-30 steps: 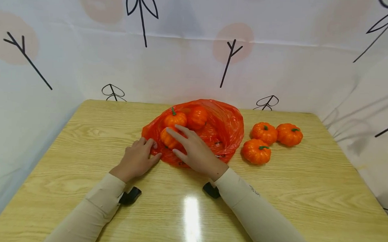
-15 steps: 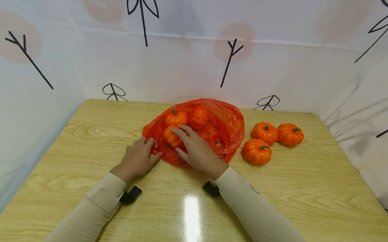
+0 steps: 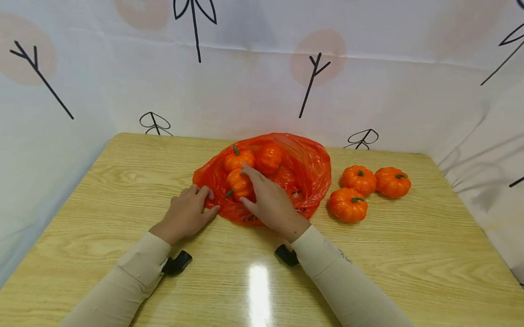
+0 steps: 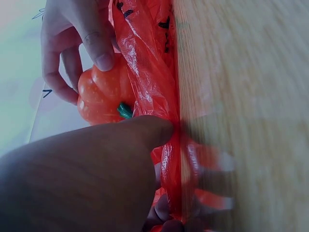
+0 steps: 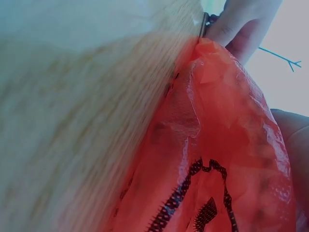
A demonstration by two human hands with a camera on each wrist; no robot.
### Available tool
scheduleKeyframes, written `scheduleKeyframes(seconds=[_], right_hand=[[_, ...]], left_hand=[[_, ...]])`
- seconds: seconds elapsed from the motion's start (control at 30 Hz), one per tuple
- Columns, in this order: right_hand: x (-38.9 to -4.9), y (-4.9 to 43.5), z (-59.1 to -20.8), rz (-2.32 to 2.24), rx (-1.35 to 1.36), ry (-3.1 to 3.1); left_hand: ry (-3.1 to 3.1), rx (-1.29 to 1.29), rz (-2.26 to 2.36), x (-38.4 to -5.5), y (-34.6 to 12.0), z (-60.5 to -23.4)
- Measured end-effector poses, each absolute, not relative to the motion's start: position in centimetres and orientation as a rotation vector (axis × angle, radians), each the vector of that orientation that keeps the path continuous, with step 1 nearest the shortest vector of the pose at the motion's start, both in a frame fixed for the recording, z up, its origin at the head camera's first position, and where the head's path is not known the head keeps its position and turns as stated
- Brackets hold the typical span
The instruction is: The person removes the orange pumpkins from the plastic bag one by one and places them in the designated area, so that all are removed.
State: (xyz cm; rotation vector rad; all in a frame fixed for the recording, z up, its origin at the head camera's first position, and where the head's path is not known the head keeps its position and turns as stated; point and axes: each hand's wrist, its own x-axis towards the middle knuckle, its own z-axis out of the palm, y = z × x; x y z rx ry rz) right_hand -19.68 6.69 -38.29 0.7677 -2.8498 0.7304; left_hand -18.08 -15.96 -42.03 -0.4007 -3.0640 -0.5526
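A thin red bag (image 3: 312, 167) is spread with its mouth wide near the middle of the far edge of the tabletop (image 3: 135, 188). Its left rim is held by the left hand (image 3: 184, 213): the fingers are bent over it, and the thumb is set a little apart from them, on the near rim. It seems to be held this way because such a thin bag could slide or flop shut.

Inside the bag, toward its left side, a small pumpkin (image 3: 238, 183) is gripped by the right hand (image 3: 274, 202), which is opened only about as wide as the pumpkin. In the left wrist view the thumb is seen on one side and other fingers on the other, likely so that it cannot roll. How hard it is squeezed cannot be told. The pumpkin is tipped, with its green stem toward the left hand.

An upright pumpkin (image 3: 239, 160) is seen just behind it, with a tilted pumpkin (image 3: 269, 159) at its right. Both are probably stopped from rolling by the bag.

Near the tabletop's far right corner, a back-left pumpkin (image 3: 357, 180), a back-right pumpkin (image 3: 392, 183) and a front pumpkin (image 3: 347, 206) are bunched together, perhaps so that they can be reached easily.
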Motion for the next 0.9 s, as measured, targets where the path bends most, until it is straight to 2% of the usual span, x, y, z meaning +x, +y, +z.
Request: scheduleKeyframes(seconds=[0.5, 0.9], right_hand=[[-19.6, 7.2, -38.4, 0.69, 0.758, -2.86], [-19.8, 8.4, -38.2, 0.898, 0.791, -2.802]], left_hand=[[-3.067, -0.395, -0.543, -18.1, -16.0, -42.0], [-3.072, -0.391, -0.566, -18.2, -16.0, -42.2]])
